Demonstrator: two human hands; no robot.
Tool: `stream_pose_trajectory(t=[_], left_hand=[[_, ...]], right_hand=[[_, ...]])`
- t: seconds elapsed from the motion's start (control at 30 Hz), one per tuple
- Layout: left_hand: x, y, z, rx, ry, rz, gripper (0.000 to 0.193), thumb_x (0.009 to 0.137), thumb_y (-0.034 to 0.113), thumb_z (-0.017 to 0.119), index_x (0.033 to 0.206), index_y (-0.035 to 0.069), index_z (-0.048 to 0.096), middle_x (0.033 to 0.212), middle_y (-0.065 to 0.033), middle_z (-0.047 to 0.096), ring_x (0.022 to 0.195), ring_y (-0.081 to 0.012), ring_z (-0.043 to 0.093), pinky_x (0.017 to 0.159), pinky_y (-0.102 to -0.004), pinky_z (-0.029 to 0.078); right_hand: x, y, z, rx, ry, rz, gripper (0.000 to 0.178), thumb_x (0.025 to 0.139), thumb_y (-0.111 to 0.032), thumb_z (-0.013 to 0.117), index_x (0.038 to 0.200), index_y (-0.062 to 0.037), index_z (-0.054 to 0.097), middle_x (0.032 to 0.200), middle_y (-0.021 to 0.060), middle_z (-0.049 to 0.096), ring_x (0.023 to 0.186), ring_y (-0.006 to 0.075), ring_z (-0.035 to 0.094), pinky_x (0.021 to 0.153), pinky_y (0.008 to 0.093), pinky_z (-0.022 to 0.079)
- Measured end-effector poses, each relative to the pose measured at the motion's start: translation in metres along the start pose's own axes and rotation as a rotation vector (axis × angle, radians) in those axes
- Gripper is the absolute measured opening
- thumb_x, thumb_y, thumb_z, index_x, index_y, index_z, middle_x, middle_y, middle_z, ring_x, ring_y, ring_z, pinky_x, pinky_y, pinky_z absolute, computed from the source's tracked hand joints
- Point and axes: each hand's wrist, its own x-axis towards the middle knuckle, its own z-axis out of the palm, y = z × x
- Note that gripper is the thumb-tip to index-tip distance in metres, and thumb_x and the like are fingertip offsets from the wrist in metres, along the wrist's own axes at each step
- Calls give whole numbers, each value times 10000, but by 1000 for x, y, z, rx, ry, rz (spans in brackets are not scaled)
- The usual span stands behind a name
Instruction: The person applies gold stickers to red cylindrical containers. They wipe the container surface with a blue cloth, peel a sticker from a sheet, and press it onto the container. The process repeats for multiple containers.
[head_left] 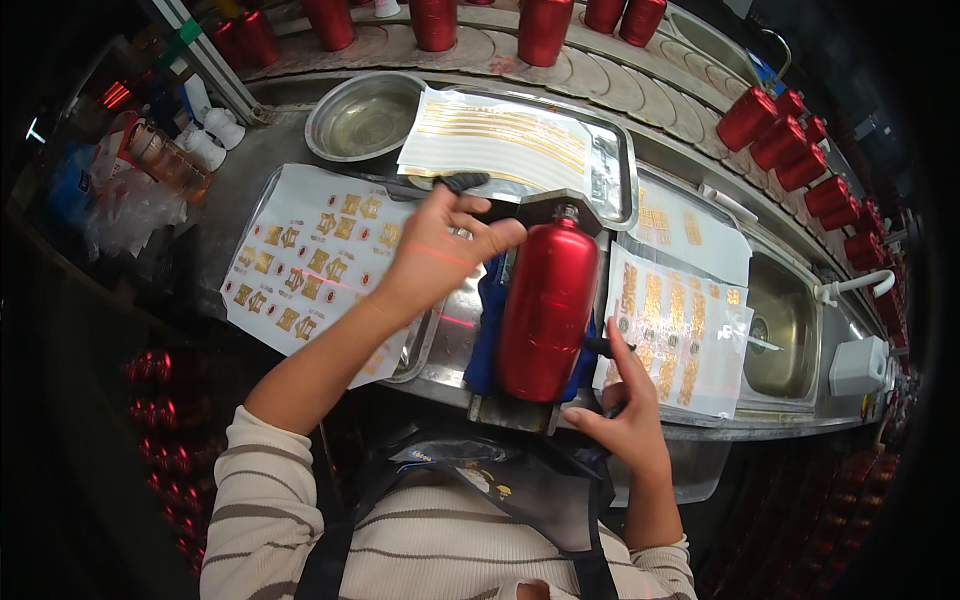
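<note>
Here's the red metal bottle [548, 315], resting against a blue-padded cradle [483, 335] by the worktop's [255, 155] near edge, neck toward the far edge. The left hand [425, 265] hovers beside its shoulder, fingers half curled (whether they grip that dark ridged piece [462, 183], I can't tell); the right hand [635, 420], low on the other side, has thumb and forefinger spread. For good handling, I'd say: bottle firmly seated, turns slow, fingertips light on that glossy wall.
</note>
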Motion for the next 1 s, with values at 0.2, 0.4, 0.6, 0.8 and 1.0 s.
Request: stream_pose_trajectory(t=[0.2,0.4,0.6,0.8,1.0], left_hand=[[134,-40,-89,600,407,33,538,742,283,821,1107,-43,598,922,-143,721,854,-229,692,756,-358,548],[166,-51,-90,803,439,-62,684,673,319,854,1165,-68,580,979,-180,726,986,-331,694,888,-397,529],[150,-34,-78,880,414,-12,576,693,241,835,1130,-50,599,952,-175,733,968,-333,701,867,-420,538],[147,-27,-70,1046,494,100,343,714,159,771,938,-15,576,842,-175,703,836,-373,686,757,-452,526],[140,0,-61,1011,385,327,289,746,118,752,854,-9,516,770,-160,673,744,-364,658,672,-440,496]], right_hand=[[20,23,-8,283,248,48,653,802,23,704,1423,-23,507,1139,64,652,559,-18,425,503,152,353],[32,30,-3,260,248,1,620,821,22,691,1413,-9,511,1114,49,638,549,-22,411,503,149,346],[40,30,-13,289,277,-5,601,830,15,674,1410,-20,523,1080,81,651,584,-20,458,513,131,359],[60,9,-33,203,329,-178,592,822,14,695,1393,-42,549,1036,43,672,539,-25,328,493,148,293],[91,-8,-40,180,297,-230,540,837,19,686,1363,-48,580,966,-1,628,541,-18,349,493,171,310]])
